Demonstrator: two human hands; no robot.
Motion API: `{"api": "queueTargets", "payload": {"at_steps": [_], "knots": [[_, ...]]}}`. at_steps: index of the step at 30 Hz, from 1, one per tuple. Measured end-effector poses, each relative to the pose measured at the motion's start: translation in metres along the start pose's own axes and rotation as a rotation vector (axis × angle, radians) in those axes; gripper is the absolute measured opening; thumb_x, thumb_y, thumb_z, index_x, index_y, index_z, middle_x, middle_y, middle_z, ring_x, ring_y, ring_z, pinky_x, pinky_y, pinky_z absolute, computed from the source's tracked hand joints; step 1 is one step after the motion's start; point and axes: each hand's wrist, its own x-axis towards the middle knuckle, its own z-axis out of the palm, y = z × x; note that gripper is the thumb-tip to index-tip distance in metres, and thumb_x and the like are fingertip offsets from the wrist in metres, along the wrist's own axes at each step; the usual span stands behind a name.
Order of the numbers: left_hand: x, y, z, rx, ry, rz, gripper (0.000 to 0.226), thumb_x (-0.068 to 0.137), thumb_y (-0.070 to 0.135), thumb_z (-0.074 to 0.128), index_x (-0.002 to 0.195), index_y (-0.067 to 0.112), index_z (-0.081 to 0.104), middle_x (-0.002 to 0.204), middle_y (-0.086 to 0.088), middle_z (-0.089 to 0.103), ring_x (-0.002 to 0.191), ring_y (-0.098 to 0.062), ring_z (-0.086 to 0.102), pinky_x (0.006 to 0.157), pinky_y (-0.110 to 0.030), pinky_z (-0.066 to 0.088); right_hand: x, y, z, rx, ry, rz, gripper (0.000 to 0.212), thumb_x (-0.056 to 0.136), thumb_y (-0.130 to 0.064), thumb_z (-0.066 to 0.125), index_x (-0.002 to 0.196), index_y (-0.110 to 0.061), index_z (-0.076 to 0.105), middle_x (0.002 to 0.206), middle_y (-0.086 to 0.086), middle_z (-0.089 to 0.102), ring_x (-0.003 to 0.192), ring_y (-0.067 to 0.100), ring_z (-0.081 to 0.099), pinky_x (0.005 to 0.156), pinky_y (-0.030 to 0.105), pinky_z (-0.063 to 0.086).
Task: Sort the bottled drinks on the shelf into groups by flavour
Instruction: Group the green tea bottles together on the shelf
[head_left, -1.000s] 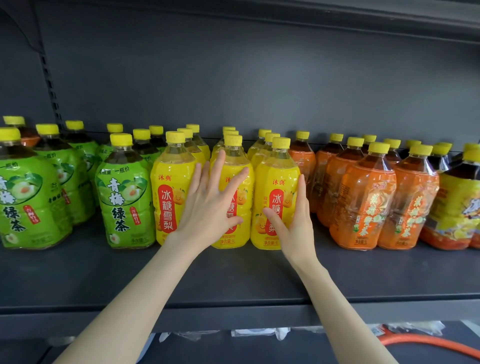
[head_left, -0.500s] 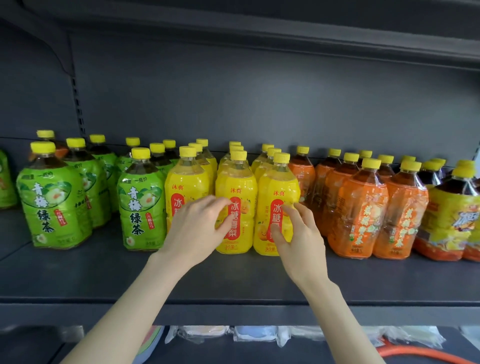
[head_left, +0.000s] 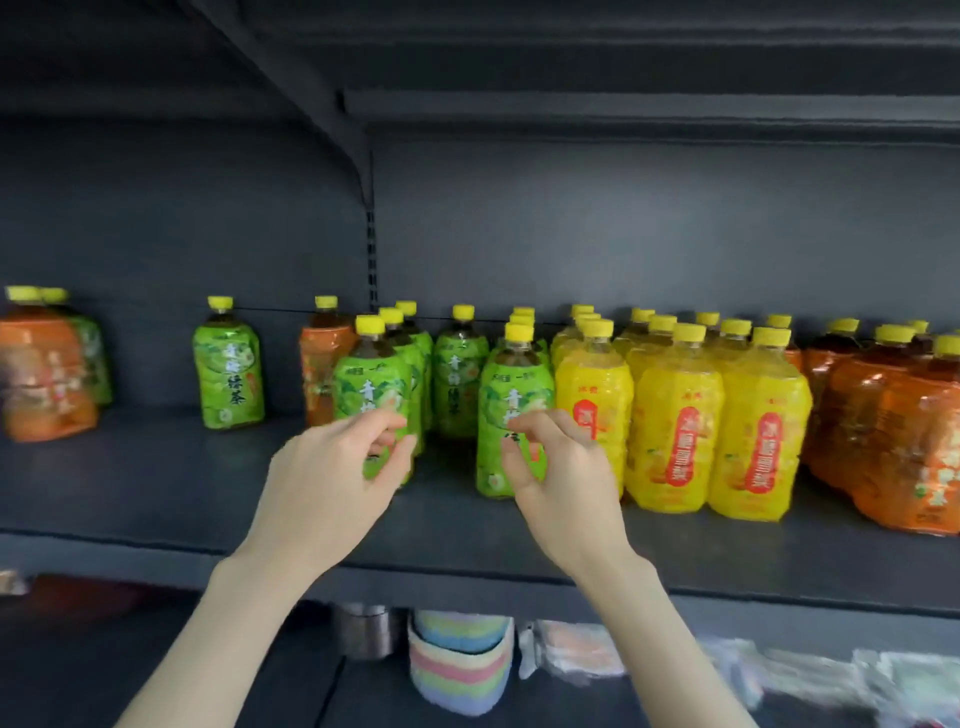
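Observation:
A dark shelf (head_left: 156, 493) holds yellow-capped bottles. The green-label bottles (head_left: 457, 379) stand in the middle, yellow ones (head_left: 675, 415) to their right and orange ones (head_left: 893, 431) at the far right. One orange bottle (head_left: 319, 374) stands behind the green group. A lone green bottle (head_left: 228, 379) stands further left. An orange bottle (head_left: 44, 374) stands at the left edge with a green one behind it. My left hand (head_left: 332, 478) hovers before a front green bottle (head_left: 371, 395), fingers loosely curled. My right hand (head_left: 561, 478) hovers likewise before another (head_left: 511, 395). Neither holds anything.
Bare shelf floor lies between the lone green bottle and the left-edge bottles. A shelf bracket (head_left: 363, 171) hangs from the shelf above. On the lower shelf sit a striped pastel item (head_left: 462, 660), a metal can (head_left: 363, 629) and blurred packets (head_left: 779, 670).
The view has swung left. Both hands have left the yellow bottles and moved in front of the green ones, and their fingers have gone from flat to loosely curled.

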Motion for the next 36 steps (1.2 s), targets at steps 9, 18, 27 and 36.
{"api": "queueTargets", "payload": {"at_steps": [9, 18, 27, 36], "knots": [[-0.048, -0.171, -0.092, 0.119, -0.051, -0.156, 0.025, 0.081, 0.037, 0.058, 0.095, 0.021, 0.07, 0.083, 0.01, 0.071, 0.075, -0.013, 0.067, 0.062, -0.03, 0.051, -0.011, -0.138, 0.152, 0.08, -0.108, 0.022, 0.025, 0.089, -0.029, 0.054, 0.101, -0.012, 0.068, 0.106, 0.0, 0.064, 0.082, 0.024, 0.062, 0.066, 0.035, 0.049], [-0.002, -0.308, -0.11, 0.065, 0.022, -0.197, 0.021, 0.085, 0.023, 0.066, 0.105, 0.019, 0.067, 0.094, 0.007, 0.068, 0.088, -0.012, 0.064, 0.071, -0.035, 0.053, 0.068, -0.2, 0.275, 0.105, -0.142, -0.024, 0.02, 0.093, -0.025, 0.057, 0.105, -0.012, 0.067, 0.107, -0.001, 0.062, 0.092, 0.02, 0.058, 0.074, 0.031, 0.046], [0.048, -0.456, -0.078, 0.213, 0.239, -0.34, 0.061, 0.079, 0.025, 0.073, 0.13, 0.007, 0.046, 0.133, -0.016, 0.045, 0.121, -0.037, 0.042, 0.095, -0.05, 0.037, 0.155, -0.199, 0.413, 0.111, -0.263, 0.12, 0.039, 0.092, -0.034, 0.058, 0.125, -0.012, 0.056, 0.127, 0.006, 0.05, 0.115, 0.028, 0.048, 0.092, 0.04, 0.045], [0.089, -0.551, -0.069, -0.004, 0.327, -0.648, 0.114, 0.071, 0.046, 0.076, 0.149, 0.016, -0.001, 0.154, -0.017, 0.011, 0.138, -0.041, 0.02, 0.105, -0.062, 0.022, 0.191, -0.186, 0.491, 0.269, -0.227, 0.436, 0.108, 0.079, -0.044, 0.073, 0.152, -0.023, -0.004, 0.157, 0.013, 0.016, 0.141, 0.037, 0.024, 0.111, 0.05, 0.028]]}}
